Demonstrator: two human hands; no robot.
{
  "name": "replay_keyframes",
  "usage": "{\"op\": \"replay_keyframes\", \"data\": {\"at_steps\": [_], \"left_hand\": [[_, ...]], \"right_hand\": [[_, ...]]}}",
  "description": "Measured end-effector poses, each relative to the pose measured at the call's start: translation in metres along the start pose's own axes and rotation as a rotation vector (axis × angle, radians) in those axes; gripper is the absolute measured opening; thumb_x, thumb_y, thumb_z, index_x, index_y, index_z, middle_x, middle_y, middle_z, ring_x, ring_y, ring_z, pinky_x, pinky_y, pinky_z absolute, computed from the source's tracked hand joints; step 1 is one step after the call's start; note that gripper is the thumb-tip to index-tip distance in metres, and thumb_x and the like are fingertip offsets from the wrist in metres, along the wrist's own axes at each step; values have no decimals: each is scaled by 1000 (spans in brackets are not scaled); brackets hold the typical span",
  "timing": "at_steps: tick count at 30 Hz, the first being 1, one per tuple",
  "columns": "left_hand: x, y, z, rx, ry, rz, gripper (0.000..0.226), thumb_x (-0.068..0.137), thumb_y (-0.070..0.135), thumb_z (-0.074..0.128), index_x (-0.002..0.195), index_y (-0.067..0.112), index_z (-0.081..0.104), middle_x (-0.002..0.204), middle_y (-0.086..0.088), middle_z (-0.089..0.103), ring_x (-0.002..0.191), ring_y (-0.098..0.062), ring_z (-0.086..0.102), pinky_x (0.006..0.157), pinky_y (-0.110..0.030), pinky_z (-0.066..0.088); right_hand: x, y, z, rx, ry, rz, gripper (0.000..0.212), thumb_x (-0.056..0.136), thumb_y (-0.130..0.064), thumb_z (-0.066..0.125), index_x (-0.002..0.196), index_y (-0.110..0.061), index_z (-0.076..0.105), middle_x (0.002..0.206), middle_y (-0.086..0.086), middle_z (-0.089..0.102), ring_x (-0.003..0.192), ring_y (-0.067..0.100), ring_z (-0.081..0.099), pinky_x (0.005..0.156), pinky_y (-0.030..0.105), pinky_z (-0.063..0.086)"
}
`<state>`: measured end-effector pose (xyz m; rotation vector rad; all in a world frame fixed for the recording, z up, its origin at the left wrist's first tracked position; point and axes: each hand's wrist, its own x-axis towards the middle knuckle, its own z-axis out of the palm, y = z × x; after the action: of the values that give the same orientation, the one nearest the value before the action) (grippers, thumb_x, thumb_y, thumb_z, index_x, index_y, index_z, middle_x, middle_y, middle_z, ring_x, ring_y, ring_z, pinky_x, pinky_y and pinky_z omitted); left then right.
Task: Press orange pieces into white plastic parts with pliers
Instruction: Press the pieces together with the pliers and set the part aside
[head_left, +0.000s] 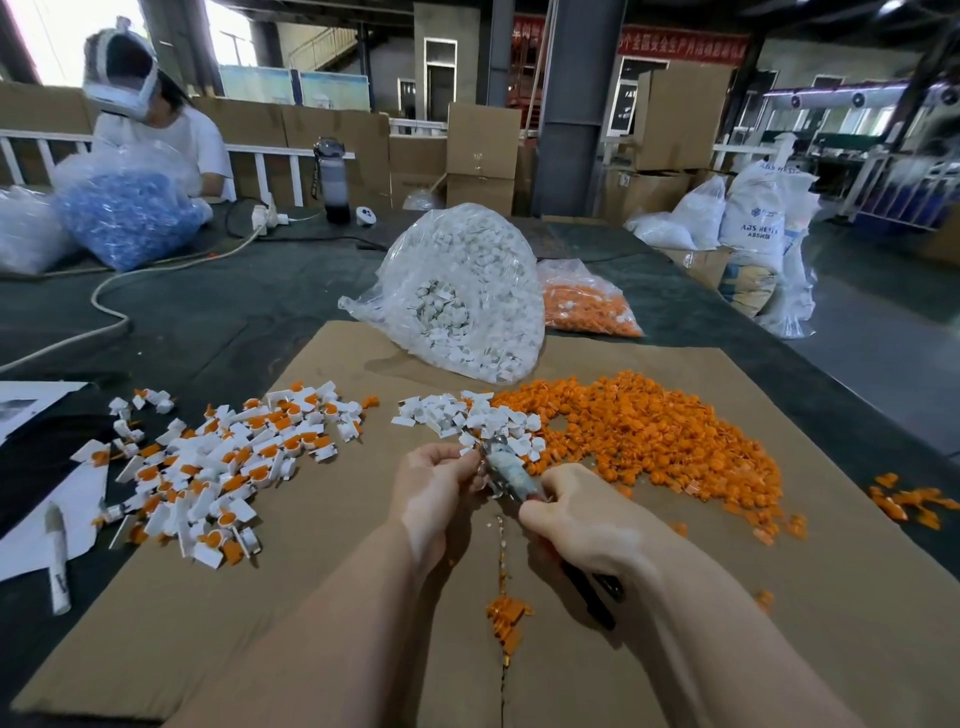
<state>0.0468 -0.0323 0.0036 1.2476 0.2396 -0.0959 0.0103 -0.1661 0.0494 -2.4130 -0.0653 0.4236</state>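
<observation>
My right hand (571, 506) grips the handles of the pliers (506, 475), whose tape-wrapped jaws point up and to the left. My left hand (434, 480) pinches a small white plastic part (470, 456) at the jaw tips; the piece is mostly hidden by fingers. Just beyond lies a small heap of loose white parts (457, 415). A wide pile of orange pieces (639, 431) spreads to the right. Left of my hands lies a pile of white parts with orange pieces in them (218, 462).
All of it lies on a cardboard sheet (322, 613). An open clear bag of white parts (457, 296) and a bag of orange pieces (587, 306) stand behind. Orange scraps (506, 616) lie between my forearms. A person sits at the far left behind a bag of blue parts (124, 218).
</observation>
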Motion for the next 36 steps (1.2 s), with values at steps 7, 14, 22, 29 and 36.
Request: {"op": "replay_keyframes", "data": {"at_steps": [7,14,22,29,36], "left_hand": [[0,-1,0,21,22,3,10,90,-3,52,100,-5,54,66,-11,56,46,-7,52,43,-16,47],[3,-8,-4,76,51,79,12,88,2,59,99,-4,57,71,-13,61,55,-13,58,59,-27,50],[1,-17,-5,592,42,377,20,92,18,58,108,17,69,98,13,60,92,4,51,68,7,30],[3,-20,-4,705,-16,424,23,95,16,51,110,19,68,106,13,60,102,2,48,72,7,27],[1,-19,-8,677,-89,369,23,89,9,58,103,23,70,103,12,64,98,-2,55,75,2,36]], "right_hand": [[6,4,10,-83,99,-1,23,91,-25,50,73,-20,36,72,-2,40,59,12,37,50,25,26],[10,26,5,-62,344,12,27,83,-43,61,99,-21,54,92,-6,47,78,10,48,61,24,35],[20,69,-7,-567,649,159,47,84,-56,55,113,-19,55,111,2,50,105,20,50,87,31,45],[22,56,13,-533,715,-165,41,90,-34,56,129,-21,53,123,3,54,115,19,48,100,36,35],[27,37,46,-163,689,-472,7,83,-8,67,88,-9,71,84,4,68,86,22,62,75,33,50]]}}
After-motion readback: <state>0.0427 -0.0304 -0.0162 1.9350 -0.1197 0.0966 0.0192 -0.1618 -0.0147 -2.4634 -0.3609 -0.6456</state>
